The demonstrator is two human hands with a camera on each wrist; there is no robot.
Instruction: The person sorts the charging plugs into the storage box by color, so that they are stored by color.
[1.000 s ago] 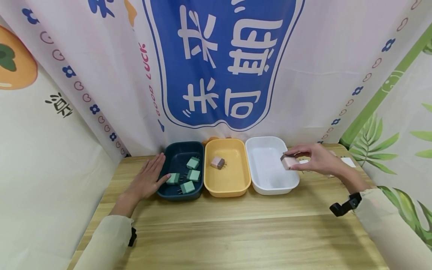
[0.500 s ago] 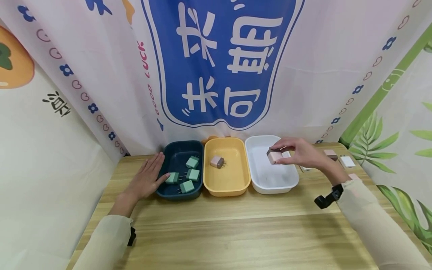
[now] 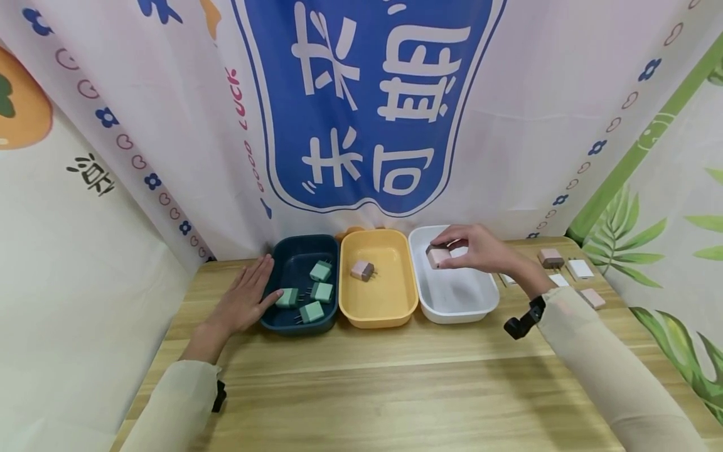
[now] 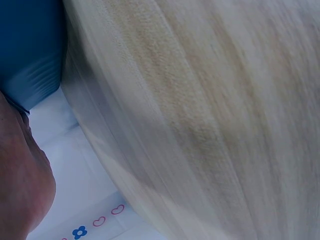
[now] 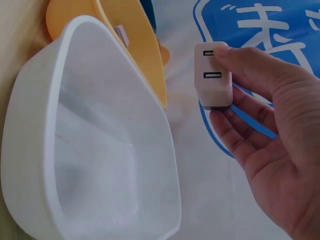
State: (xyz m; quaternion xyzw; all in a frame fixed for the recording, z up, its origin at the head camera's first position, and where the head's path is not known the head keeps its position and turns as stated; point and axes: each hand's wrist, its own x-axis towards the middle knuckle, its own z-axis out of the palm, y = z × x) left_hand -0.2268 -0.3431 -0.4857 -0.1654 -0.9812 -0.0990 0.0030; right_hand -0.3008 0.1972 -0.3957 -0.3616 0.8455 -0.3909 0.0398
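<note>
My right hand [image 3: 479, 250] pinches a pink USB wall charger [image 3: 438, 257] with a brown end above the white bin [image 3: 459, 314]. In the right wrist view, two USB ports show on this charger's face [image 5: 212, 82], between thumb and fingertips. My left hand [image 3: 241, 302] rests along the left side of the dark blue bin [image 3: 302, 248], fingers straight and thumb over the rim. Several green chargers [image 3: 321, 292] lie in that bin. One pink-and-brown charger [image 3: 363, 270] sits in the yellow bin [image 3: 386, 307]. The left wrist view catches only part of the hand [image 4: 22, 175].
The three bins stand side by side at the table's back, before a printed curtain [image 3: 503, 125]. At the back right, beyond my right wrist, lie several chargers, among them a white one [image 3: 580, 269] and a pink-and-brown one [image 3: 550, 258]. Bare wood [image 3: 361, 389] spreads in front.
My right hand has carried the pink charger leftward and slightly up, from the white bin's right rim to over its left part. Chargers behind the arm came into view. My left hand stayed put.
</note>
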